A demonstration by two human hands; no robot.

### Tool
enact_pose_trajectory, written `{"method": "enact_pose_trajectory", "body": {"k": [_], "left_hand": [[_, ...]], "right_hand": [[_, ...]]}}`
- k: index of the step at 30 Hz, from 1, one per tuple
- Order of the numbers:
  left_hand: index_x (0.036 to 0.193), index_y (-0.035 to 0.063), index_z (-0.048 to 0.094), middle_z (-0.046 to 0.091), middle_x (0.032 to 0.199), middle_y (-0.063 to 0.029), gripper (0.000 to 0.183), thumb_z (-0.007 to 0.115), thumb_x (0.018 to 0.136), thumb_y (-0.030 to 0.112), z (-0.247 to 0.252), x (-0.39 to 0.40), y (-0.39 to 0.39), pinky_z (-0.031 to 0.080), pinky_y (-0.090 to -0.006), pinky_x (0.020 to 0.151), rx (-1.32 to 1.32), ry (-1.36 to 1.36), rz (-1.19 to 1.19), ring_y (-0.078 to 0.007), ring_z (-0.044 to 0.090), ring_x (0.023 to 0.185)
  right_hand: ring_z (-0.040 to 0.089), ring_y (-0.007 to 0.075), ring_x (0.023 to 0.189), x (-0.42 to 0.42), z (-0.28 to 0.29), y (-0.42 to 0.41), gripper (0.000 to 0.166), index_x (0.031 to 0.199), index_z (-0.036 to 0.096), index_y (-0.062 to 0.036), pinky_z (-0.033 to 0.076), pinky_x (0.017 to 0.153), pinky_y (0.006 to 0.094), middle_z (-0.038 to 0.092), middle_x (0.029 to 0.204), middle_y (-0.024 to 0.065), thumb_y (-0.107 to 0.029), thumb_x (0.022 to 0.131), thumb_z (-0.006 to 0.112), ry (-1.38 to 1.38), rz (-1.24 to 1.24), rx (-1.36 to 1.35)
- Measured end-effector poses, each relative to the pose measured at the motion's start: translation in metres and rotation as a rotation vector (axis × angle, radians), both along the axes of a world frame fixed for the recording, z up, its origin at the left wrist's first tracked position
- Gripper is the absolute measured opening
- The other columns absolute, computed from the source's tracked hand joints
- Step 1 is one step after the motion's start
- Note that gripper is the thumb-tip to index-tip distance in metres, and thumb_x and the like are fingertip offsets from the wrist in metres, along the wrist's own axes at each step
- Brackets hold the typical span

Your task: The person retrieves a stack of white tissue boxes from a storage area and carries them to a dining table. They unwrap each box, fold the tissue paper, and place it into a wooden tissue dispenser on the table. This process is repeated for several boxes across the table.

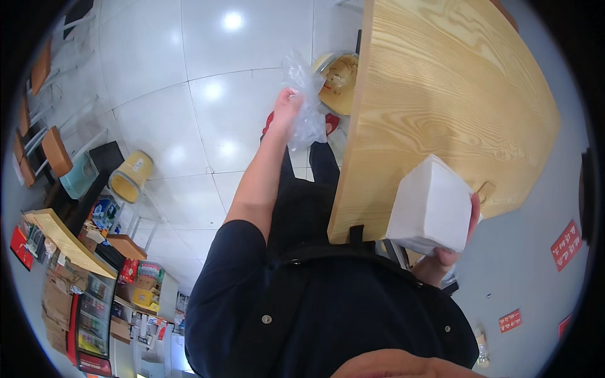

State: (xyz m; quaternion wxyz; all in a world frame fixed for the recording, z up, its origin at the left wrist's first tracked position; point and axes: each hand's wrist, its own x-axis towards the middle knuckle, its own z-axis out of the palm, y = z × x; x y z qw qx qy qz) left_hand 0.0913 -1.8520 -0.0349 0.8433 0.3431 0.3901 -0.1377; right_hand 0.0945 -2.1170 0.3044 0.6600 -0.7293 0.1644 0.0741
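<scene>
My left hand (286, 109) grips a crumpled clear plastic bag (307, 120), held out above my feet and beside a yellow waste bin (347, 90). The bag hangs slightly in front of the bin's rim. Some litter lies inside this bin, which is partly hidden by the table edge. With my right hand (446, 259) I hold a thick stack of white paper napkins (430, 208) over the near corner of the wooden table (453, 94). Most of the right fingers are hidden behind the stack.
A second yellow bin (131, 176) stands on the tiled floor (151, 104) to the left. Stools with brown seats (56, 151) line the far left. A drinks fridge (93, 312) and cardboard boxes (59, 307) are at lower left. Red signs with writing (565, 245) hang on the right wall.
</scene>
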Motion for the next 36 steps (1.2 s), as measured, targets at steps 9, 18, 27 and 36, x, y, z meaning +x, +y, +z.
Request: {"method": "enact_pose_trajectory", "body": {"k": [9,18,27,36], "left_hand": [[0.086,0.0071,0.065,0.063,0.097,-0.0160,0.020,0.049,0.078,0.017,-0.232,0.038,-0.155,0.046,-0.0354,0.080,0.575,0.148,-1.081,-0.0315,0.059,0.094],[0.127,-0.0037,0.034,0.038,0.128,-0.0276,0.066,0.050,0.080,0.039,-0.195,0.093,-0.150,0.033,-0.0384,0.098,0.438,0.641,-0.383,-0.0341,0.036,0.122],[0.106,0.0030,0.055,0.057,0.106,-0.0181,0.036,0.059,0.074,0.020,-0.115,0.033,-0.114,0.043,-0.0390,0.088,0.730,-0.008,-0.805,-0.0299,0.054,0.104],[0.115,0.0004,0.046,0.057,0.100,-0.0107,0.039,0.052,0.076,0.002,0.044,-0.022,0.018,0.046,-0.0273,0.073,0.967,0.095,-0.259,-0.0157,0.055,0.083]], "right_hand": [[0.038,0.0316,0.120,0.016,-0.005,0.010,0.110,0.136,0.020,-0.0002,0.030,0.101,0.0435,0.038,0.130,0.0195,-0.044,0.050,0.072,-0.077,0.019,-0.249],[0.038,0.0311,0.120,0.012,-0.013,0.002,0.108,0.136,0.020,-0.0002,0.029,0.101,0.0429,0.038,0.130,0.0189,-0.042,0.050,0.072,-0.043,-0.158,-0.309],[0.038,0.0305,0.121,0.020,-0.010,0.007,0.107,0.136,0.021,-0.0001,0.029,0.101,0.0423,0.038,0.130,0.0184,-0.039,0.051,0.071,-0.069,-0.135,-0.245],[0.037,0.0263,0.122,0.010,0.023,-0.017,0.097,0.136,0.023,-0.0002,0.029,0.101,0.0378,0.037,0.130,0.0146,-0.008,0.051,0.070,-0.098,0.059,-0.246]]}}
